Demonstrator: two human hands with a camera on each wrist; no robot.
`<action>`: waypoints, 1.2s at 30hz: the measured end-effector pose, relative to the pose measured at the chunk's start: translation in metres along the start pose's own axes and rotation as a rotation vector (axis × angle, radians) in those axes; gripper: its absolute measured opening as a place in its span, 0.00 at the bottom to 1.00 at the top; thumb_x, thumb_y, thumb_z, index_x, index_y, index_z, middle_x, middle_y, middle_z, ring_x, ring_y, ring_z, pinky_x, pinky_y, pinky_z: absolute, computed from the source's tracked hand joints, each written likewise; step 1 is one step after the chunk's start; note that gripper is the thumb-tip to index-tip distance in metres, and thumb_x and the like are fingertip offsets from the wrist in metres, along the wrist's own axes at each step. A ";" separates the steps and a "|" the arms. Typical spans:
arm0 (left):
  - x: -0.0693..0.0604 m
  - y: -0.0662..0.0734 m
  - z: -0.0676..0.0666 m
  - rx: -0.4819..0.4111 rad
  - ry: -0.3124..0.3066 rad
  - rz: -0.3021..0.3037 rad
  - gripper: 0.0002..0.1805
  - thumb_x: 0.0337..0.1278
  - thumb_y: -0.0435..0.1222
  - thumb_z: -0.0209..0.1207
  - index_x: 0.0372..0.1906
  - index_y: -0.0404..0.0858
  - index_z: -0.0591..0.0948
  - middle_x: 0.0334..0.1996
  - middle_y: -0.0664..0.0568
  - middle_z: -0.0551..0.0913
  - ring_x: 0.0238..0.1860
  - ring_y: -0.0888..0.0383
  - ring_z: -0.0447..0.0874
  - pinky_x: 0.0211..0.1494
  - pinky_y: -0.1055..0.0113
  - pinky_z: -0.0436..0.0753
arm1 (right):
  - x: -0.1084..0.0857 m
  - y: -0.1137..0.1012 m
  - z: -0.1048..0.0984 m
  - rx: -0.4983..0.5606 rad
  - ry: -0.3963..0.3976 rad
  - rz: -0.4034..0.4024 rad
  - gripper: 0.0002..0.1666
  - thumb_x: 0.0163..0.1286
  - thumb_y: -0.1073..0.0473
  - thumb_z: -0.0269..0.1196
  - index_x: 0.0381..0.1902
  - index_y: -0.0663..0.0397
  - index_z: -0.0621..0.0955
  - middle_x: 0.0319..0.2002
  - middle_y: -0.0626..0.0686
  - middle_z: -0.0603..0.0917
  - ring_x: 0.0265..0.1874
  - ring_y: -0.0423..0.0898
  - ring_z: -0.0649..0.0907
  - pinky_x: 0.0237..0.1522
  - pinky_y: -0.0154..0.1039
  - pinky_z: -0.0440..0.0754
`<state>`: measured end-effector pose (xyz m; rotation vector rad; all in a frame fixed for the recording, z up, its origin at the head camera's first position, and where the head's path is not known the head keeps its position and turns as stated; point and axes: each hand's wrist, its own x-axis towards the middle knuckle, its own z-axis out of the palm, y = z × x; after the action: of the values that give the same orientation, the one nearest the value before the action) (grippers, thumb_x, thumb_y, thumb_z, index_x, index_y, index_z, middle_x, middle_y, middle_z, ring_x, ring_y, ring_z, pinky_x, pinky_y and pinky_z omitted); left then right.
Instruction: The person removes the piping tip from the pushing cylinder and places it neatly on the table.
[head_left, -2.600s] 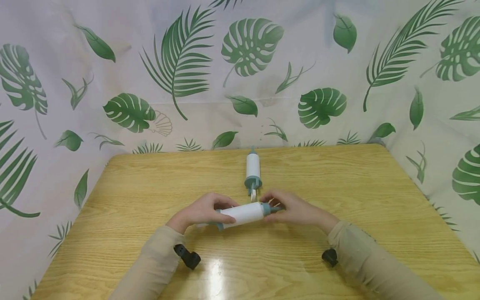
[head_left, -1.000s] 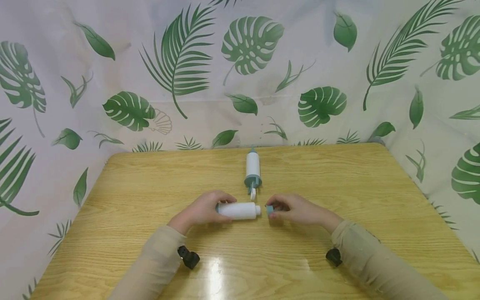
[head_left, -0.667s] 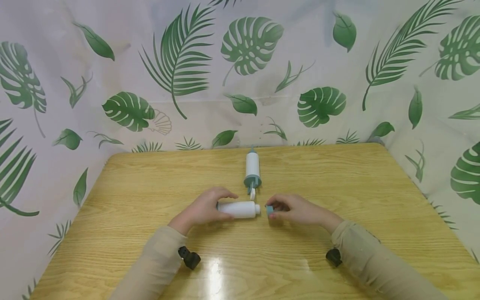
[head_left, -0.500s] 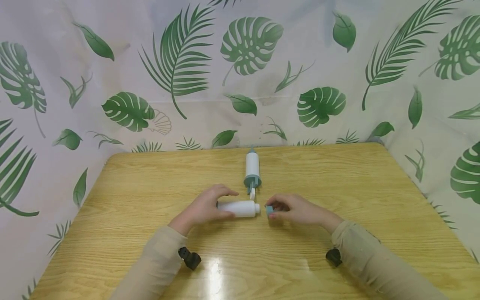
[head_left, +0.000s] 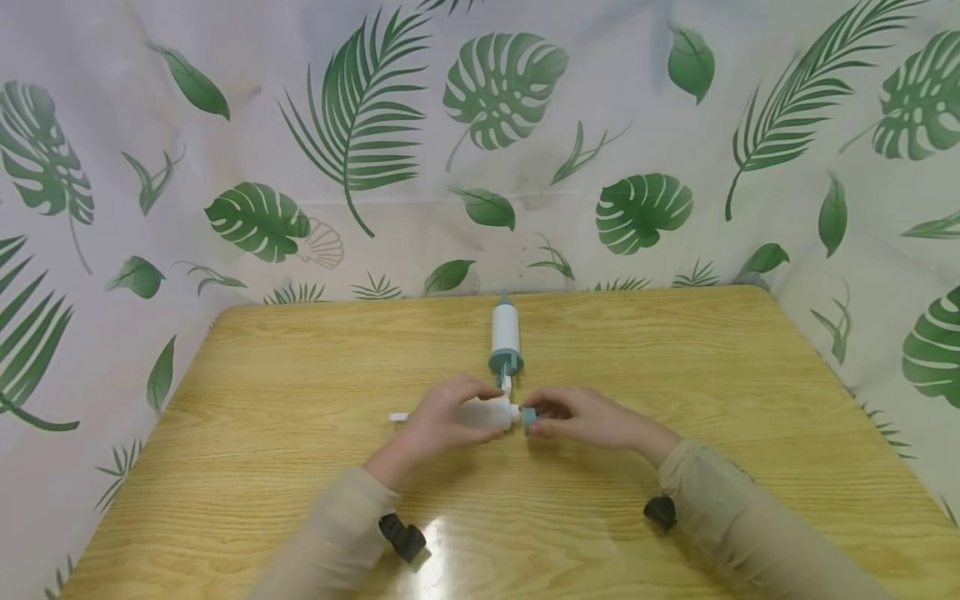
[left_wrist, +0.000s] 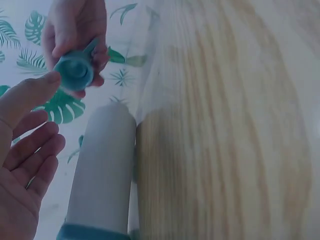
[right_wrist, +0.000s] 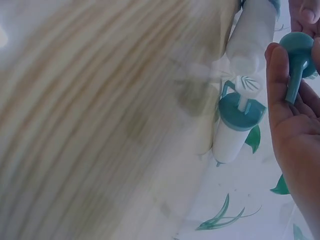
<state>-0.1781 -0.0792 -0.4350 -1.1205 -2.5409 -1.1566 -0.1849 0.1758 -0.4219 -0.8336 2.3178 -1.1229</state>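
Right now the bottle (head_left: 483, 414) lies on its side on the table (head_left: 675, 375), its white neck (head_left: 515, 412) toward your right and a white rod end (head_left: 398, 417) showing past the far side of your left hand (head_left: 442, 417). The cap (head_left: 529, 416) is off, just beside that neck and in line with it; the left wrist view shows its round hollow end, and the right wrist view shows its spout (right_wrist: 295, 82) running back over your fingers. Your right hand (head_left: 588, 421) is grasping the cap, pinching it between thumb and fingers. Your left hand has the bottle released: it arches over the body, and in the left wrist view its fingers are extended and apart from the white wall, whose teal collar (left_wrist: 92, 233) shows at the lower edge. Beyond the bottle a second bottle (head_left: 506, 329) lies with its pointed teal tip away from you, its white handle (head_left: 506, 386) reaching back near the first; whether they touch, you cannot tell from here. Your beige sleeves (head_left: 750, 517) come in from below, a black camera (head_left: 661, 512) at each wrist. Behind the table hangs a pale cloth (head_left: 405, 242) printed with green leaves.
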 end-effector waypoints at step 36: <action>0.013 0.014 -0.014 -0.107 -0.018 -0.092 0.17 0.43 0.32 0.73 0.42 0.36 0.84 0.38 0.50 0.84 0.42 0.56 0.80 0.48 0.56 0.80 | -0.001 -0.012 -0.021 0.059 -0.016 -0.030 0.09 0.69 0.64 0.59 0.47 0.57 0.78 0.40 0.58 0.84 0.37 0.44 0.83 0.40 0.38 0.82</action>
<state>-0.1806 -0.0756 -0.4112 -1.0511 -2.5967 -1.3251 -0.1933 0.1823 -0.3996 -0.8550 2.2549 -1.1873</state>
